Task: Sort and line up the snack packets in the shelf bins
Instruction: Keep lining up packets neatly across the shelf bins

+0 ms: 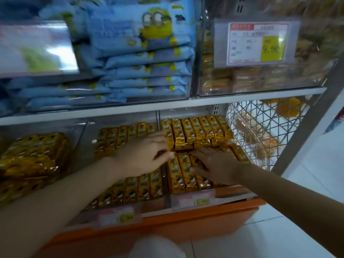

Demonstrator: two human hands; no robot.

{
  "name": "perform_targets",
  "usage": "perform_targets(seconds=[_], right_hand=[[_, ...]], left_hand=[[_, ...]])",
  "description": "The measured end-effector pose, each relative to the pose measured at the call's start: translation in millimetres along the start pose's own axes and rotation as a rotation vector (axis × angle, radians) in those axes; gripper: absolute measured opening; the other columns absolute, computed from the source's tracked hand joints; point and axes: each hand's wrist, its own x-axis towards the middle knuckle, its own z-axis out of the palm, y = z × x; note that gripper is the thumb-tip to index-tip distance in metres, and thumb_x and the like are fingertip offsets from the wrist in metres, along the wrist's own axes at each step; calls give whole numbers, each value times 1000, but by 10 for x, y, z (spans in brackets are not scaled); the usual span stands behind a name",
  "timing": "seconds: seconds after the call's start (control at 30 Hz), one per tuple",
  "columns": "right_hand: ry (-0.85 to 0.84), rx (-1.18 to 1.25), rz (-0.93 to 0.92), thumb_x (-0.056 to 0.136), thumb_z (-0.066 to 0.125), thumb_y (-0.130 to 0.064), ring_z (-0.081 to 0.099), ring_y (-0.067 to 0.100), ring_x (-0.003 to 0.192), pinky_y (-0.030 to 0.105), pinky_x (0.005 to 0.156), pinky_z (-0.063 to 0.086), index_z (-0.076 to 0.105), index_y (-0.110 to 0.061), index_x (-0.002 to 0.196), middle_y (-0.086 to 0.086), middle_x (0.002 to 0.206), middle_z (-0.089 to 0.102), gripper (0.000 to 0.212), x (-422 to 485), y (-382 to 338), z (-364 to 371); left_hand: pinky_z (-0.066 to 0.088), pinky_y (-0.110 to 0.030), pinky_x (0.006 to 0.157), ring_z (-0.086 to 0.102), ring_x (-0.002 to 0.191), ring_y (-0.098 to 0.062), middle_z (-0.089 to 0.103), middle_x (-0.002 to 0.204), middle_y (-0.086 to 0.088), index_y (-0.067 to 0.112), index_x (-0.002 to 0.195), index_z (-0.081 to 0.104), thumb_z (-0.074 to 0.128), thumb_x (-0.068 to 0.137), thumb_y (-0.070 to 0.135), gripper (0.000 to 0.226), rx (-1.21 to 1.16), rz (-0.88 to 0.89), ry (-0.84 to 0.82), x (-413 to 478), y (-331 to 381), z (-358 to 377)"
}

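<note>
Yellow packets fill the right bin (two rows) on the low shelf. The left hand pinches a back-row packet's end. The right hand lies flat, fingers spread, on the front row.

2 hands (left hand, right hand), 4 price tags incl. 1 blurred, 1 wire basket, approx. 7 yellow packets in rear row w/ 3 showing in front, 6+ blue packs stacked.
</note>
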Motion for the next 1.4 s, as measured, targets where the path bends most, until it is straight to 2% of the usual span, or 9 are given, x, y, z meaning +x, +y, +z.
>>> perform_targets(seconds=[0.13,0.27,0.43,0.57,0.83,1.0,1.2,1.3,1.4], right_hand=[[9,-31,20,64,-19,-84,24,19,140,42,114,23,15,-30,149,-6,153,22,106,-29,-51,-13],[234,113,49,96,17,-49,44,18,125,28,96,38,24,-26,146,-2,142,39,56,27,-409,-253],[509,113,-59,100,34,-32,30,19,137,19,107,17,32,-14,144,3,146,35,47,390,-1034,-507],[590,17,-195,101,36,-26,40,23,127,26,104,23,39,-13,141,6,138,45,42,734,-1593,-643],[492,99,-459,97,40,-18,46,30,122,35,102,34,46,-4,134,15,130,51,40,1496,-2988,-613],[415,155,-490,99,41,-21,38,23,130,28,102,29,37,-12,139,9,138,43,41,1964,-3841,-621],[235,187,-466,98,46,-24,40,25,129,31,99,35,39,-15,139,10,140,43,42,2543,-4707,-598],[110,86,-475,97,47,-36,53,29,115,38,90,46,54,-16,127,12,125,57,36,2736,-4987,-552],[95,201,-453,96,41,-48,55,15,82,32,71,43,58,-32,82,-5,81,57,27,2766,-5109,-553]], left_hand=[[11,-25,112,13,144,-8,42,146,4,22,121,57,7,88,62,73,105,66,-15,-122,14,-16],[16,-33,119,20,143,-11,42,146,2,21,128,52,14,95,54,61,126,136,-15,-255,-16,-42],[41,-42,104,54,119,-19,63,123,-3,17,115,63,40,93,36,37,193,154,233,-746,-544,-136],[41,-34,91,57,106,-22,67,112,-6,12,109,67,41,90,35,39,266,-48,407,-1183,-1050,-418],[34,-37,83,61,93,-30,67,103,-12,9,103,66,38,87,30,38,425,-382,494,-2545,-1816,-748],[50,-44,80,61,97,-35,62,111,-14,9,117,61,37,85,36,49,317,-642,403,-3552,-2398,-799],[46,-37,92,53,115,-28,51,134,-12,17,141,39,58,91,35,57,61,-857,204,-4072,-2949,-651],[48,-33,75,59,87,-14,63,102,-3,20,114,58,63,89,28,27,-180,-808,401,-4091,-3024,-664],[41,-25,60,56,68,-7,60,78,2,18,87,61,62,90,22,5,-273,-768,572,-4098,-3028,-681]])
